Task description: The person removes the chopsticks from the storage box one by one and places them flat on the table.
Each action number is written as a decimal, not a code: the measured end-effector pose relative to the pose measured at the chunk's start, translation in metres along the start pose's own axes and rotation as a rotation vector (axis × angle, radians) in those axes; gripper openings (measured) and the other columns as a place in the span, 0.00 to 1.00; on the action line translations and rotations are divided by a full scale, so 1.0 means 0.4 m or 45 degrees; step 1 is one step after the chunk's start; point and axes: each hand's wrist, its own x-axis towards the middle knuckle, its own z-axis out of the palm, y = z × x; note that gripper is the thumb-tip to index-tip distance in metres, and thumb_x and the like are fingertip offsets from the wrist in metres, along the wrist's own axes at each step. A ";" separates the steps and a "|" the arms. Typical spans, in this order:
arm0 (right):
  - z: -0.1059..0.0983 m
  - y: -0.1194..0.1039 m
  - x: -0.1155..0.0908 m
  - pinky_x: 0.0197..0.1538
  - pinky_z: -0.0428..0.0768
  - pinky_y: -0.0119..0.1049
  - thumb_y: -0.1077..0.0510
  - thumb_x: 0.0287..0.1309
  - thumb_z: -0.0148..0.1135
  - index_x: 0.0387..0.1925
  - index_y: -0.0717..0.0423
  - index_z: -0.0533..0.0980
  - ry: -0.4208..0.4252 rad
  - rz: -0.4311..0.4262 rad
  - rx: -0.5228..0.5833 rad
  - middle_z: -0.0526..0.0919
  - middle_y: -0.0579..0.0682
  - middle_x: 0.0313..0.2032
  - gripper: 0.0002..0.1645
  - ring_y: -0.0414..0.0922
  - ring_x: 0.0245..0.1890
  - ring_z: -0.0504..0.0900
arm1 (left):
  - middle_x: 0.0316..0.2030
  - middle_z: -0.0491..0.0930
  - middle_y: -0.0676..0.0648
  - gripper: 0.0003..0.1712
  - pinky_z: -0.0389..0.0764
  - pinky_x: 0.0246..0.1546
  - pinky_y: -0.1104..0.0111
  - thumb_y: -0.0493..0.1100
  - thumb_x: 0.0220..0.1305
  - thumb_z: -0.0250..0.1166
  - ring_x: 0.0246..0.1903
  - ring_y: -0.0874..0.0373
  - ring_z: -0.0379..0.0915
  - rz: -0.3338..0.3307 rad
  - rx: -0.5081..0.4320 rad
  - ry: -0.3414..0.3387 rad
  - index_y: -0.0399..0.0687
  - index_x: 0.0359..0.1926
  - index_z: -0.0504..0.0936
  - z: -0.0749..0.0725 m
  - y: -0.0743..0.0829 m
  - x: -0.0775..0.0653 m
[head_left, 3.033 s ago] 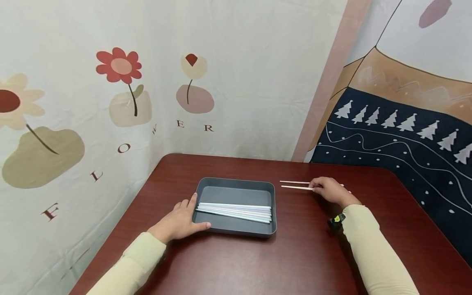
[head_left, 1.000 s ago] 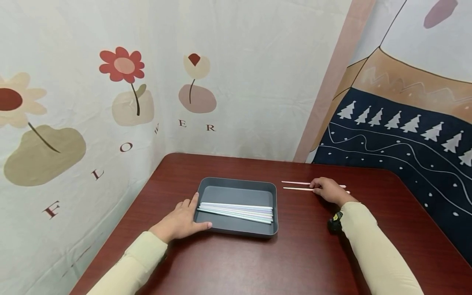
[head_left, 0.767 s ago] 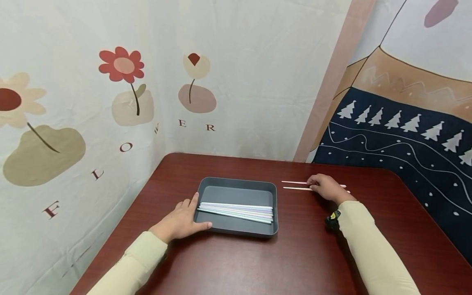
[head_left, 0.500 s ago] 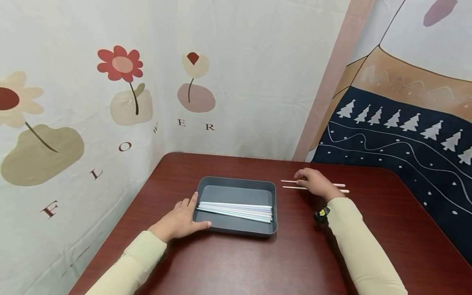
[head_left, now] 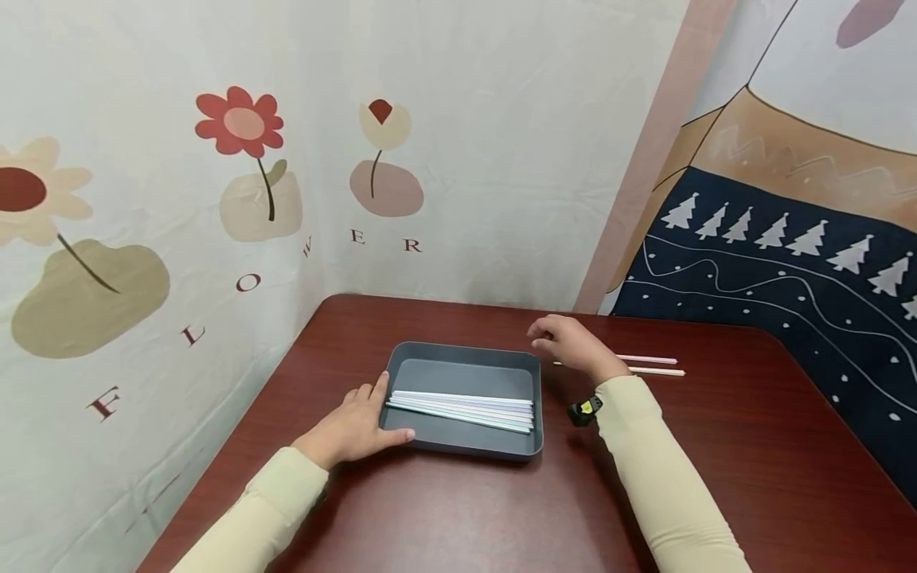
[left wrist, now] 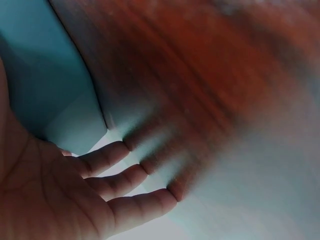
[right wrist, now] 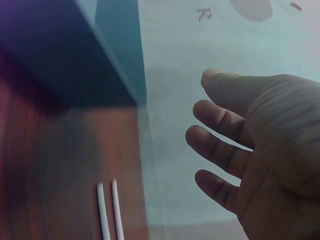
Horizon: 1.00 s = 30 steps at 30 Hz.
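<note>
A dark grey rectangular tray (head_left: 466,358) sits on the table with several pale chopsticks (head_left: 466,404) lying side by side in it. My left hand (head_left: 351,426) rests at the tray's left side, thumb along the front rim, fingers along the left edge. In the left wrist view its fingers (left wrist: 135,210) are extended and hold nothing. Above the table near the tray's back right corner hovers my right hand (head_left: 573,346), its fingers loosely bent and empty. Two more chopsticks, one pinkish (head_left: 648,360) and one cream (head_left: 657,372), lie on the table, partly hidden by that hand.
The reddish-brown table (head_left: 458,509) meets a pale curtain with flower prints (head_left: 487,159) at the back and left. A dark blue hanging with white trees (head_left: 781,263) is on the right. The right wrist carries a small black device (head_left: 583,410).
My right hand has released the two chopsticks and moved left and up, towards the tray's back right corner. Those chopsticks stay on the table. The left hand and the tray have not moved.
</note>
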 end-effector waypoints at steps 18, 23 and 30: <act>0.137 -0.117 0.056 0.45 0.78 0.39 0.59 0.64 0.66 0.47 0.53 0.82 -0.118 -0.132 0.048 0.81 0.43 0.40 0.10 0.41 0.40 0.77 | 0.65 0.63 0.28 0.72 0.68 0.60 0.46 0.81 0.51 0.60 0.63 0.30 0.60 0.009 0.017 0.006 0.31 0.76 0.46 -0.008 0.003 -0.004; 0.172 -0.125 0.071 0.43 0.77 0.39 0.58 0.66 0.65 0.49 0.54 0.81 -0.191 -0.124 0.116 0.81 0.42 0.39 0.11 0.40 0.38 0.77 | 0.65 0.63 0.28 0.72 0.67 0.60 0.46 0.81 0.51 0.60 0.63 0.29 0.60 0.012 0.025 0.017 0.31 0.76 0.47 -0.008 0.001 -0.004; 0.227 -0.128 0.079 0.41 0.77 0.37 0.58 0.67 0.62 0.47 0.51 0.81 -0.302 -0.115 0.178 0.81 0.41 0.41 0.09 0.40 0.35 0.77 | 0.64 0.65 0.30 0.71 0.70 0.58 0.48 0.79 0.51 0.62 0.61 0.32 0.62 0.010 0.026 0.031 0.30 0.76 0.49 -0.008 0.005 -0.003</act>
